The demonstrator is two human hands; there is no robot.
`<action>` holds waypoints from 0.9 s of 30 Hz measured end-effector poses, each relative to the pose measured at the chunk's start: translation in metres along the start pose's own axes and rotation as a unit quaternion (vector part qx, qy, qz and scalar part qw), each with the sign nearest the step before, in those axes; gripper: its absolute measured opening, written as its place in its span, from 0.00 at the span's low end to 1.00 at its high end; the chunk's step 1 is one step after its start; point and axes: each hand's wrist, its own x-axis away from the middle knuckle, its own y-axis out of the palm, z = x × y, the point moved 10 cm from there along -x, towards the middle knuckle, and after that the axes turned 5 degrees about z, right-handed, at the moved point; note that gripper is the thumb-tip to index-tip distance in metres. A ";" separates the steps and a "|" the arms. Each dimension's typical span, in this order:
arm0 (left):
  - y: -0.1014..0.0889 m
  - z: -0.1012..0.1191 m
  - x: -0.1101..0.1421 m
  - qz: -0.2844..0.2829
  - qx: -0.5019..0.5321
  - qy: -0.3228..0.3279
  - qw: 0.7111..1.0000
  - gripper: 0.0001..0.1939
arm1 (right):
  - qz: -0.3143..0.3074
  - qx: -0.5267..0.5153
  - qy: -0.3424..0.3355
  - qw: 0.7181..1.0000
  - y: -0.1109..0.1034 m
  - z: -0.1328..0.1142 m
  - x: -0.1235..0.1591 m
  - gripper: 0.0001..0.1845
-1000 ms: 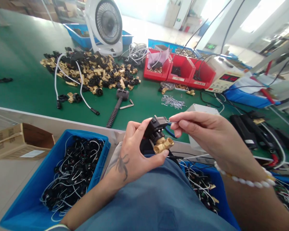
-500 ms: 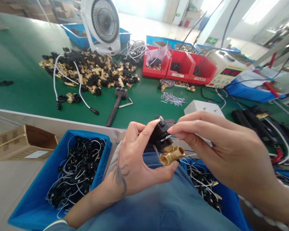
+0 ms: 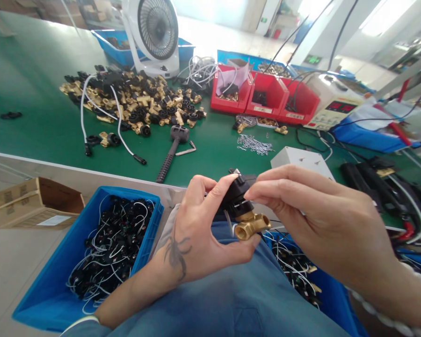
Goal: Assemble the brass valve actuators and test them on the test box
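Note:
My left hand (image 3: 203,224) is closed around a brass valve (image 3: 250,226) with a black housing (image 3: 234,194) on top, holding it over my lap. Its thumb presses under the brass body, and its fingers wrap the housing. The brass part has open threaded ports facing me and to the right. At the housing's side, a thin silver wire clip (image 3: 240,203) shows. My right hand (image 3: 319,220) pinches at the clip's right end, thumb and forefinger touching the housing; the fingertips partly hide the clip.
On the green bench (image 3: 214,159) lie loose wire clips (image 3: 254,144), a mallet (image 3: 173,152), a hex key (image 3: 186,150) and a heap of brass valves (image 3: 140,100). Red bins (image 3: 266,93) and a fan (image 3: 157,37) stand behind. A blue crate (image 3: 31,299) of cabled black parts sits lower left.
The view has shifted slightly. Both hands keep their hold on the valve and clip, with only a very small movement of the right fingertips at the housing.

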 end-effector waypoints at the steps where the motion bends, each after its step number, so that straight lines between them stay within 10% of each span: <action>1: 0.000 -0.002 0.000 0.000 -0.001 0.001 1.000 0.38 | 0.004 0.004 -0.007 1.000 0.002 0.000 0.001 0.10; 6: 0.011 -0.024 -0.002 -0.015 0.010 -0.015 1.000 0.36 | -0.003 -0.002 0.000 1.000 0.017 0.022 0.004 0.09; 11: 0.033 -0.071 -0.008 -0.003 0.059 -0.077 0.995 0.38 | 0.043 0.131 0.108 0.984 0.014 0.116 0.016 0.28; 18: 0.058 -0.122 -0.017 0.028 0.102 -0.117 0.987 0.38 | -0.172 0.408 0.181 0.878 0.077 0.197 0.066 0.29; 27: 0.063 -0.121 -0.018 0.004 0.108 -0.093 0.990 0.39 | -0.046 -0.066 0.340 0.937 0.033 0.190 0.039 0.32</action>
